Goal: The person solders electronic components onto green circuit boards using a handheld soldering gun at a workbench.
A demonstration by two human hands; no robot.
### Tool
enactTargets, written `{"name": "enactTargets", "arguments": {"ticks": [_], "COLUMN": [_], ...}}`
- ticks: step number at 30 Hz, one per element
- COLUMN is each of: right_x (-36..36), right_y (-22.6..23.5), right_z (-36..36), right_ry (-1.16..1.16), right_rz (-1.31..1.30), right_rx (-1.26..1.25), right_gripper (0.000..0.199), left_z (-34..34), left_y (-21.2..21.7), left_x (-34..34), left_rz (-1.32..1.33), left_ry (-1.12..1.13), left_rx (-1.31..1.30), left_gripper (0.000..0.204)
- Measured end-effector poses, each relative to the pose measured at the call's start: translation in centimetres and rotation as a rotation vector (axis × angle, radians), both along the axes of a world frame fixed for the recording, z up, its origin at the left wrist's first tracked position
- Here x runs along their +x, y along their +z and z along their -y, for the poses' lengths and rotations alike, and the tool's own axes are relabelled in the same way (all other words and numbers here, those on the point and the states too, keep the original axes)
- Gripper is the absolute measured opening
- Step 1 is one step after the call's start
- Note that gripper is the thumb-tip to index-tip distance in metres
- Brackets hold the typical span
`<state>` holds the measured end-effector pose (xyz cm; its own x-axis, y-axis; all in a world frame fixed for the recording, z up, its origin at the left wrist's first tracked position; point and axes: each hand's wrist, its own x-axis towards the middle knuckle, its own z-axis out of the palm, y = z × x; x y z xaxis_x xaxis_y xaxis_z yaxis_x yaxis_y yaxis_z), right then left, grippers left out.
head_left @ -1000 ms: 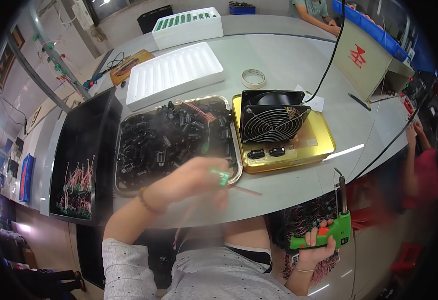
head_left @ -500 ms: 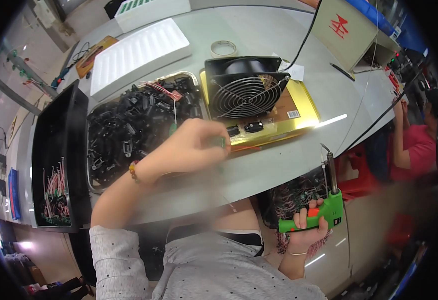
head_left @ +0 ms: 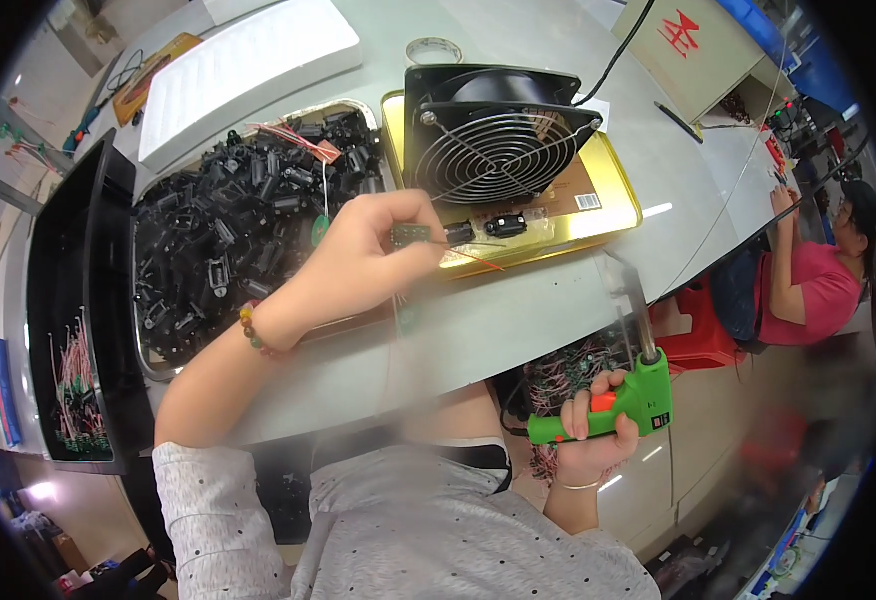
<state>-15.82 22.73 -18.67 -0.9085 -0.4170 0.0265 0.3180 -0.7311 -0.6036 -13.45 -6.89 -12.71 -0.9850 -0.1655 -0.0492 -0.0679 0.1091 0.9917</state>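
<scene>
My left hand [head_left: 353, 255] is closed, pinching a small green circuit board [head_left: 411, 234] between thumb and fingers, with thin wires trailing from it. It is above the table's front part, next to a yellow box lid [head_left: 613, 222] that bears two small black plastic housings [head_left: 505, 225]. Fingers hide part of the board. Lower right, my right hand [head_left: 598, 450] grips a green soldering gun [head_left: 652, 395] with an orange trigger. The gun's tip points up and is blurred.
A black fan [head_left: 498, 150] stands on the yellow lid. Left are a tray of black plastic parts [head_left: 223, 200] and a black bin [head_left: 78, 300] with wired boards. More wired boards [head_left: 568, 385] lie below the table edge. A co-worker [head_left: 808, 280] sits at right.
The whole view has shifted. My left hand has turned a little, and the circuit board shows more plainly between its fingers. My right hand still holds the soldering gun.
</scene>
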Motion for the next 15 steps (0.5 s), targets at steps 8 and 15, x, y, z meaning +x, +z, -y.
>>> {"name": "enactTargets", "arguments": {"ticks": [8, 15], "right_x": [0.4, 0.6], "right_y": [1.1, 1.3], "right_z": [3.4, 4.3], "right_ry": [0.032, 0.046], "right_rz": [-0.058, -0.065], "right_rx": [0.138, 0.243], "right_gripper": [0.042, 0.044], "left_z": [0.3, 0.6], "left_y": [0.2, -0.3], "left_x": [0.0, 0.1], "left_rz": [-0.071, 0.043], "left_ry": [0.026, 0.071], "left_rx": [-0.007, 0.061], "left_gripper": [0.011, 0.014]}}
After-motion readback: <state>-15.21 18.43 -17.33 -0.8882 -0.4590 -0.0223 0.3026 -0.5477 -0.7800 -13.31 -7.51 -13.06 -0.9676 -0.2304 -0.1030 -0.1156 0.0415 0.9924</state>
